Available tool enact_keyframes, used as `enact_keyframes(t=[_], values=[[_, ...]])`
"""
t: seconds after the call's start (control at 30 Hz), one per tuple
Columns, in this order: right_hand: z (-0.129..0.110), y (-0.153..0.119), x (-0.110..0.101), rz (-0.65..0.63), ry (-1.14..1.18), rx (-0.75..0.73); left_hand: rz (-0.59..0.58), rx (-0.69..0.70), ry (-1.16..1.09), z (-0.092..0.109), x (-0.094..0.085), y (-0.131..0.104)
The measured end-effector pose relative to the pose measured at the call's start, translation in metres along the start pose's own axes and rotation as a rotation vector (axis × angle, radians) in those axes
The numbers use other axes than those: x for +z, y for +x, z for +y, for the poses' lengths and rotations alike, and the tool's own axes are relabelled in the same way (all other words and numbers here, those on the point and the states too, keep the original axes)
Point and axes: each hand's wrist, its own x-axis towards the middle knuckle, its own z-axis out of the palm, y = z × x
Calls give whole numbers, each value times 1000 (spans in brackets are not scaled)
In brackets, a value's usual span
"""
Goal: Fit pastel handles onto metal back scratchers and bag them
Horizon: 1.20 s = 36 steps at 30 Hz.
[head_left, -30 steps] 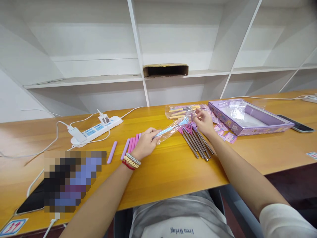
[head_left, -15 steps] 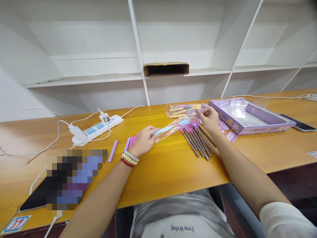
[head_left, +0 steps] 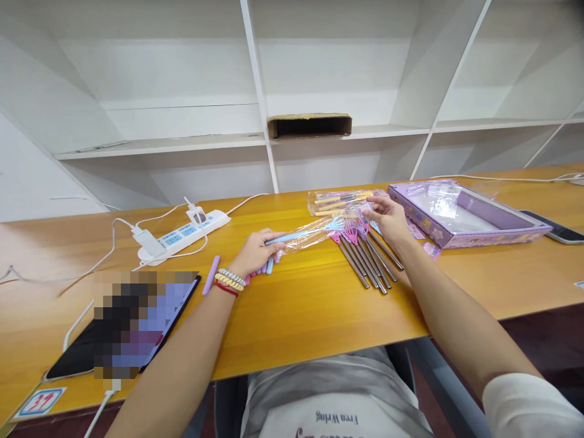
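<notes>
A light-blue back scratcher (head_left: 298, 235) with a claw-shaped head lies partly inside a clear plastic sleeve (head_left: 314, 233). My left hand (head_left: 256, 250) is closed on the handle end, which sticks out of the sleeve. Pinched in my right hand (head_left: 385, 218) is the far end of the sleeve. Below it on the desk, several pink, purple and blue claw heads with metal rods (head_left: 365, 261) lie in a fanned pile. Behind my left hand are several coloured handle tubes (head_left: 270, 266), partly hidden. A lone purple tube (head_left: 211, 275) lies to the left.
More wrapped yellow back scratchers (head_left: 335, 199) lie behind the sleeve. At the right stand a purple box (head_left: 490, 238) and a phone (head_left: 559, 228). A power strip (head_left: 182, 236) with cables and a partly blurred tablet (head_left: 176, 304) are on the left. White shelves with a cardboard box (head_left: 310, 126) rise behind.
My left hand has moved left with the back scratcher, and its claw head has shifted left with it. My right hand has stayed nearly in place on the sleeve's end.
</notes>
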Motion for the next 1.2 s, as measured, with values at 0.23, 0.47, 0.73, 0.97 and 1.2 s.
enact_keyframes(t=[0.23, 0.47, 0.73, 0.97, 1.2], values=[[-1, -1, -2, -100, -187, -38, 0, -7, -15, 5, 1, -1], [0, -2, 6, -11, 40, 34, -18, 10, -70, 5, 4, -1], [-7, -3, 0, -112, 351, 241, -13, 4, -84, 5, 6, -1], [-10, -5, -1, -219, 252, 350, -6, 3, -56, 2, 4, 0], [-5, -2, -3, -257, -117, 162, 0, -15, -68, 3, 5, 0]])
